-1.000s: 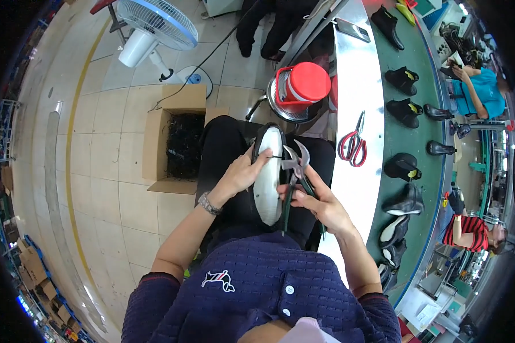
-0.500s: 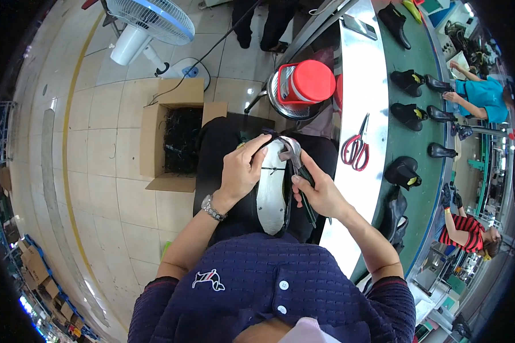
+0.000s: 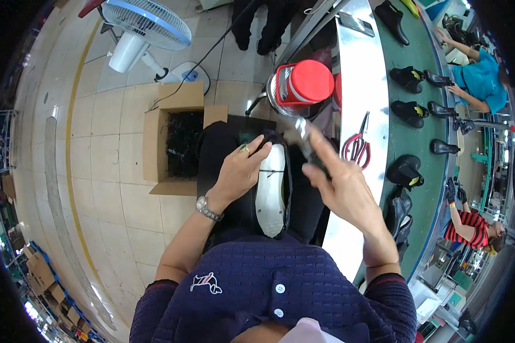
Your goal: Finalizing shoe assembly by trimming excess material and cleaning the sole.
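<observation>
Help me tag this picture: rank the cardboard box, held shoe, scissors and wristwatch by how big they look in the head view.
1. Cardboard box
2. Held shoe
3. Scissors
4. Wristwatch, clearly smallest

1. You can read no words or numbers anywhere in view.
2. Your dark blue shirt (image 3: pixel 240 263), at 6 o'clock, bears an animal-shaped emblem (image 3: pixel 206 283) outlined in white, at 7 o'clock.
3. At 8 o'clock, the watch (image 3: pixel 201 204) on your left wrist is too small to read.
</observation>
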The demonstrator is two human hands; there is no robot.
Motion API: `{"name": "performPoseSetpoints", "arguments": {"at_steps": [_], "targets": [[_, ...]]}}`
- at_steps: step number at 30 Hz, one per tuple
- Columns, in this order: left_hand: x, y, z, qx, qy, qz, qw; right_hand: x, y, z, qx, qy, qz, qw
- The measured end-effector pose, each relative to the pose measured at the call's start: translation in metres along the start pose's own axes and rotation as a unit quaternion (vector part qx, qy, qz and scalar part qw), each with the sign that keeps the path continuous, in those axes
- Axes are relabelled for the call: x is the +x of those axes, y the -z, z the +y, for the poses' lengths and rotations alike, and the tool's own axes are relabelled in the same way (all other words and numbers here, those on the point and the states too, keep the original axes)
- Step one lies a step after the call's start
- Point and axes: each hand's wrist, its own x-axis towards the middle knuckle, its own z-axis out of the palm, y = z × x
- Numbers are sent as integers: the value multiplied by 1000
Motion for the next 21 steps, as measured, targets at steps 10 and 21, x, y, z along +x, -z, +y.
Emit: {"name": "performPoseSetpoints", "arguments": {"at_steps": [10, 21], "targets": [[-1, 0, -5, -4, -6, -9, 1000, -5, -30, 6, -93, 92, 138, 982], [-2, 1, 10, -186, 190, 25, 964, 0, -33, 5, -114, 91, 113, 983]]}}
